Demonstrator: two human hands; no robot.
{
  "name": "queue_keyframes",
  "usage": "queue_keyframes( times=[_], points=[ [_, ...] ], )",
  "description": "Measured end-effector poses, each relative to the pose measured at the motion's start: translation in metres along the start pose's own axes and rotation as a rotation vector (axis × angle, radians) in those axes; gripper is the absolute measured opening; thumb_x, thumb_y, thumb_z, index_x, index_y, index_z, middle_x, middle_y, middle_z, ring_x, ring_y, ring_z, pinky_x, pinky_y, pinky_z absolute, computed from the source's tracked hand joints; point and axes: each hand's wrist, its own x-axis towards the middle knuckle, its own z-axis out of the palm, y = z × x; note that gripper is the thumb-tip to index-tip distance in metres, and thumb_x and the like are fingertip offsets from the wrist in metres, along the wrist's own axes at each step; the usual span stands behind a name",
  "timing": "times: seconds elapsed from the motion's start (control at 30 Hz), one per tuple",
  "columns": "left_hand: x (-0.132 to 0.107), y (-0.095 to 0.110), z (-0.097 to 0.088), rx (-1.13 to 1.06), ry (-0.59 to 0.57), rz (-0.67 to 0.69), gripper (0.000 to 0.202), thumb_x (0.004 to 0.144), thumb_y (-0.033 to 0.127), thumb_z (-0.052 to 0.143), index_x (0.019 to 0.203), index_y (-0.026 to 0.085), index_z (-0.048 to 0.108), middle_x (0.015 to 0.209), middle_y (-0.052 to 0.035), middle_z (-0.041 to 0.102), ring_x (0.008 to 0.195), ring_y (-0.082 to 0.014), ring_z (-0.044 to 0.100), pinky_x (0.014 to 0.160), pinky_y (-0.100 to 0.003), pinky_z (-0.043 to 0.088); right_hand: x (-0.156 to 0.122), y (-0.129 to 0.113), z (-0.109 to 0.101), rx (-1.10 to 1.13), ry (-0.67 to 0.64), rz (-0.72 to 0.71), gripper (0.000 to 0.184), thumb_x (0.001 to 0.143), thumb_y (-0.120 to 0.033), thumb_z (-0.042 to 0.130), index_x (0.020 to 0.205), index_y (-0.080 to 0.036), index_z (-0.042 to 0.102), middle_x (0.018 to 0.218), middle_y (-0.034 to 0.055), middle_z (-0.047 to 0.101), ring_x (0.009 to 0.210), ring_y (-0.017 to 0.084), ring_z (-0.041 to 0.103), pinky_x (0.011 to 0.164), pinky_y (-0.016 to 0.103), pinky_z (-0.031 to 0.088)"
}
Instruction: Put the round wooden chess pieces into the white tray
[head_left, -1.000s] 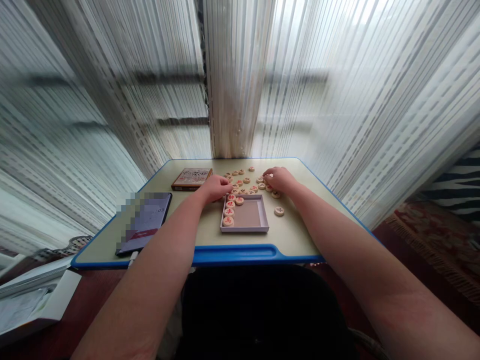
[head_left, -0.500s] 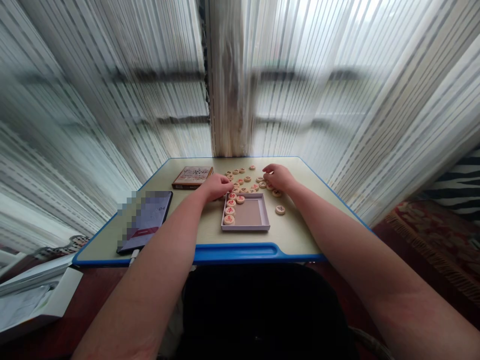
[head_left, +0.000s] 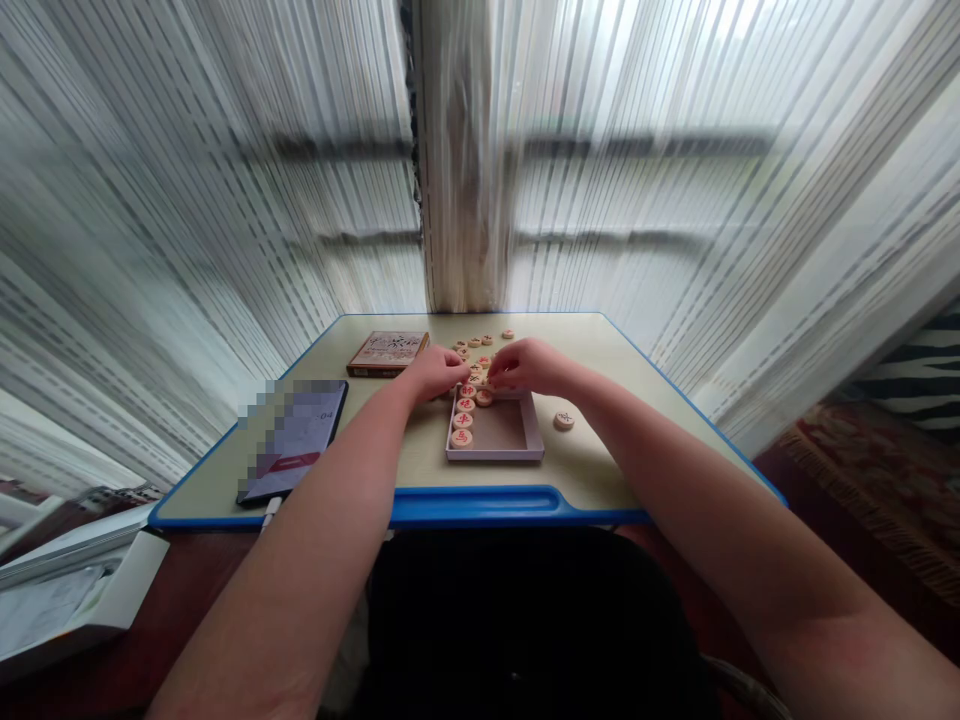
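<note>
Prob. was boxing pieces [head_left: 463,438], ctr frame; couldn't tell L grip [head_left: 440,371], R grip [head_left: 526,365] state; next needed flat set-down.

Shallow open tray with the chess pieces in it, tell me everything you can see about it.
The shallow open tray has pale walls and a brownish floor, and looks like cardboard. It lies flat on the table, open side up. Wooden-looking xiangqi pieces with red characters line its left wall. The left hand and right hand are near its far edge; contact is unclear.
</note>
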Motion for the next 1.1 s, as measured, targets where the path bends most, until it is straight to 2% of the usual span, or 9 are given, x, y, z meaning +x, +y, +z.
queue_keyframes(
  times=[0.2,0.33,0.6,0.77,0.97,1.1],
  points=[
    [0.0,0.0,0.0,0.006,-0.011,-0.013,0.014,0.063,0.027,0.054,0.059,0.015,0.061,0.039,0.0053,0.043,0.036,-0.0076,0.037,0.037,-0.02,0.028,-0.002,-0.001,-0.003,-0.034,-0.022,0.007,0.016,0.067,-0.024,0.068,0.08,-0.018,0.074,0.072,0.0008,0.07,0.067,0.013,0.059,0.059,0.023,0.042],
    [0.001,0.0,0.0,0.017,-0.006,-0.005,0.014,0.063,0.026,0.054,0.059,0.015,0.061,0.04,0.0051,0.044,0.037,-0.0071,0.037,0.037,-0.019,0.029,-0.003,0.001,-0.004,-0.042,-0.082,-0.005,0.024,0.064,-0.027,0.071,0.086,-0.018,0.073,0.08,0.0021,0.071,0.07,0.014,0.06,0.06,0.022,0.044],
    [0.003,-0.004,0.0,-0.023,-0.018,-0.009,0.014,0.062,0.027,0.055,0.059,0.015,0.06,0.039,0.005,0.043,0.037,-0.0076,0.038,0.036,-0.02,0.029,-0.003,0.004,0.003,-0.103,-0.097,-0.146,0.025,0.064,-0.025,0.071,0.088,-0.019,0.069,0.084,0.0015,0.069,0.073,0.014,0.059,0.061,0.022,0.042],
    [0.004,-0.005,0.0,-0.024,-0.02,-0.022,0.014,0.062,0.028,0.056,0.059,0.015,0.061,0.039,0.0046,0.043,0.036,-0.0082,0.038,0.035,-0.02,0.027,-0.004,0.002,0.007,-0.166,-0.089,-0.153,0.024,0.066,-0.028,0.07,0.088,-0.02,0.068,0.087,0.0013,0.068,0.074,0.014,0.058,0.061,0.022,0.039],
    [0.002,-0.002,0.0,-0.017,-0.018,-0.013,0.015,0.062,0.029,0.055,0.06,0.015,0.06,0.042,0.0041,0.044,0.038,-0.0086,0.041,0.036,-0.019,0.029,-0.001,0.006,0.01,-0.223,-0.065,-0.227,0.026,0.067,-0.037,0.069,0.088,-0.021,0.069,0.092,0.003,0.065,0.075,0.014,0.055,0.063,0.023,0.037],
    [0.002,-0.003,0.0,-0.029,-0.027,-0.014,0.015,0.061,0.029,0.054,0.061,0.015,0.06,0.042,0.0043,0.044,0.039,-0.0086,0.041,0.036,-0.019,0.029,-0.001,0.006,0.01,-0.224,-0.089,-0.219,0.028,0.069,-0.039,0.067,0.091,-0.022,0.069,0.093,0.003,0.064,0.075,0.014,0.054,0.063,0.023,0.037]
  ],
)
